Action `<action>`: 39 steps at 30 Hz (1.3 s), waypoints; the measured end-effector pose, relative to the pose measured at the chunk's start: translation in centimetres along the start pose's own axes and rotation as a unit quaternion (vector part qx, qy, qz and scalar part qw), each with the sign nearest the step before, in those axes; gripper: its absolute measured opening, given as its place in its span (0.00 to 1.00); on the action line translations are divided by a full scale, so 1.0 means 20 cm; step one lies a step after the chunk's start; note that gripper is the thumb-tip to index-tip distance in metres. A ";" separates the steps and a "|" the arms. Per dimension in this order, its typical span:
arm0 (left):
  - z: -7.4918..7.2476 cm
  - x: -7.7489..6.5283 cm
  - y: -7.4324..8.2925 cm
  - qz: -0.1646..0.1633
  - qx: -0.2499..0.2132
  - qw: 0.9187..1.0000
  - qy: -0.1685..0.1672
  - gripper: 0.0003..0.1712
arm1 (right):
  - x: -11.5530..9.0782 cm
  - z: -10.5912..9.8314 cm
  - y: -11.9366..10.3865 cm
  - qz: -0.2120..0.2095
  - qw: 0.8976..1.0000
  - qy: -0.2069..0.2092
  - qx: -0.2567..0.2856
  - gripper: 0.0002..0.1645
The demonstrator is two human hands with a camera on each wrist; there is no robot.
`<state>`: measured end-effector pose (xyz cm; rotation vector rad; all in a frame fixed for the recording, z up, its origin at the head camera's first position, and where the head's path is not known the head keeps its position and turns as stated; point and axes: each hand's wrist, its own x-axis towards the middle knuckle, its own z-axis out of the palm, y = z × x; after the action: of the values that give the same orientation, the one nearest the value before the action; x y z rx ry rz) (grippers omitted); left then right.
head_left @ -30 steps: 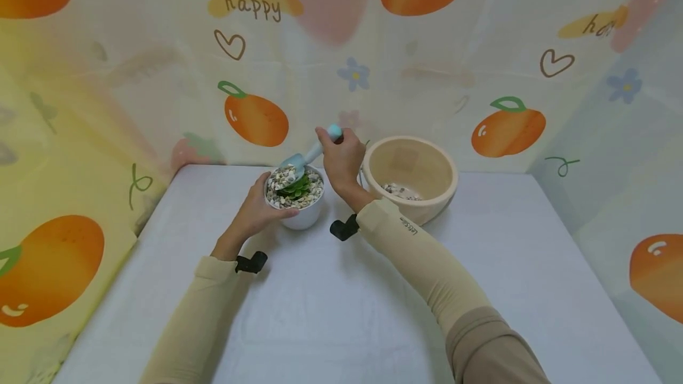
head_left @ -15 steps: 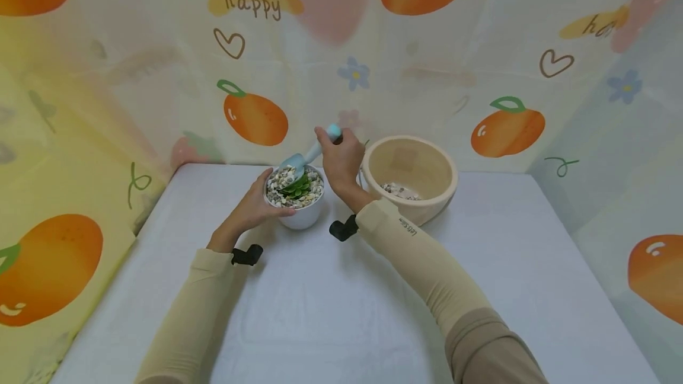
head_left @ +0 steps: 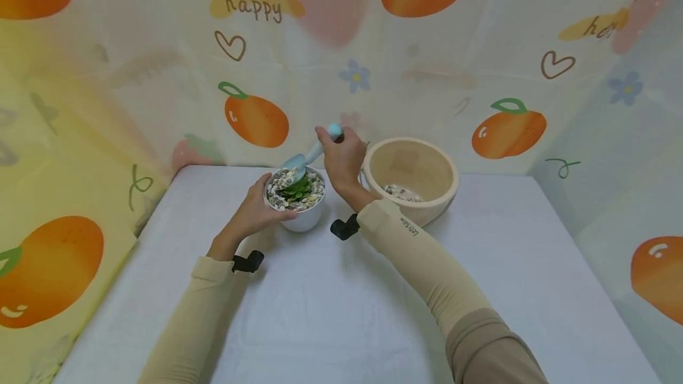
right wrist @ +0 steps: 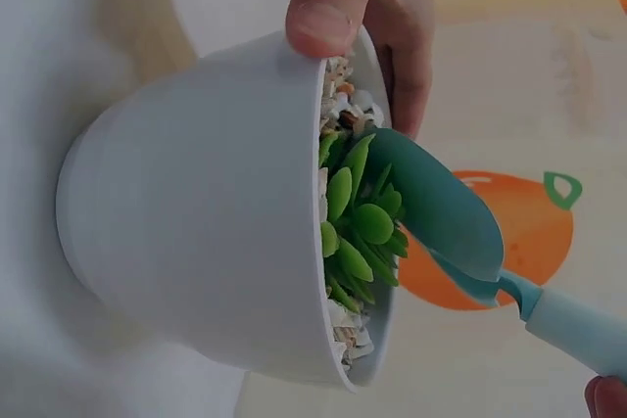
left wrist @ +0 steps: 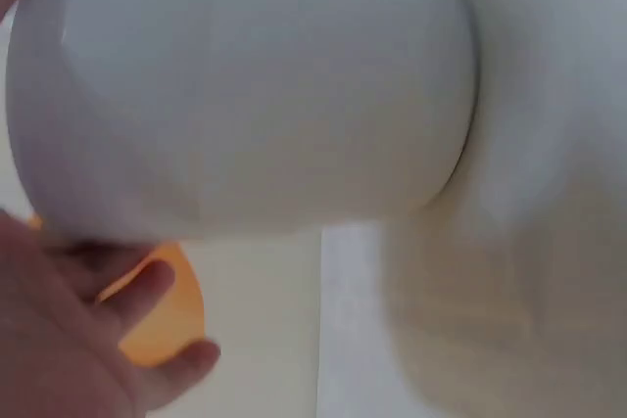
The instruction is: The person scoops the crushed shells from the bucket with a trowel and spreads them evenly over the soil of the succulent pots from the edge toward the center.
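A white flowerpot (head_left: 303,221) stands on the table, filled with small pebbles (head_left: 277,197) around a green succulent (head_left: 296,190). My left hand (head_left: 253,212) holds the pot from the left, thumb on the near side of the rim and fingers around the far side. In the left wrist view the pot's smooth wall (left wrist: 274,95) fills most of the picture. My right hand (head_left: 345,162) grips a light blue hand trowel (head_left: 315,152) by its handle. The trowel's blade (right wrist: 441,205) tilts down into the pot, its tip among the pebbles beside the leaves.
Right of the pot, close behind my right wrist, stands a larger beige bowl-shaped planter (head_left: 448,178) with some pebbles (head_left: 401,193) at its bottom. A white cloth (head_left: 341,313) covers the table. A fruit-printed curtain (head_left: 416,93) hangs directly behind.
Pebbles heaped on the trowel's blade have slid off into the pot, and more of the blade shows. Both hands stay nearly where they were.
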<state>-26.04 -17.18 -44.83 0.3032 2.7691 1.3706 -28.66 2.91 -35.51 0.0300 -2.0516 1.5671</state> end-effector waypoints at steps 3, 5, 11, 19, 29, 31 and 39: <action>-0.03 0.01 -0.01 -0.012 -0.009 1.000 -0.028 0.71 | 0.00 -0.01 0.00 0.001 1.000 -0.002 0.000 0.21; -0.03 0.02 -0.01 -0.019 -0.012 0.999 -0.040 0.72 | 0.00 -0.01 0.00 0.003 1.000 0.000 -0.002 0.21; 0.01 0.02 -0.03 -0.030 -0.030 0.999 -0.021 0.72 | 0.00 -0.02 0.03 0.024 1.000 0.002 0.015 0.21; 0.07 -0.03 0.00 -0.008 -0.012 0.999 0.033 0.71 | 0.01 -0.03 0.03 0.023 1.000 0.005 0.017 0.21; 0.01 -0.02 -0.03 -0.038 -0.024 0.999 -0.017 0.73 | 0.00 -0.02 0.02 0.022 1.000 0.005 0.007 0.22; 0.02 -0.02 -0.04 -0.038 -0.031 0.999 -0.012 0.72 | 0.00 -0.02 0.02 0.020 1.000 0.002 0.009 0.22; 0.08 -0.06 0.00 -0.037 -0.007 0.999 0.039 0.71 | -0.01 -0.01 0.02 -0.004 1.000 0.002 0.006 0.21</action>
<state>-24.65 -16.23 -45.88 0.1469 2.8008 1.4133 -28.56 3.09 -35.87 0.0383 -2.0363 1.5735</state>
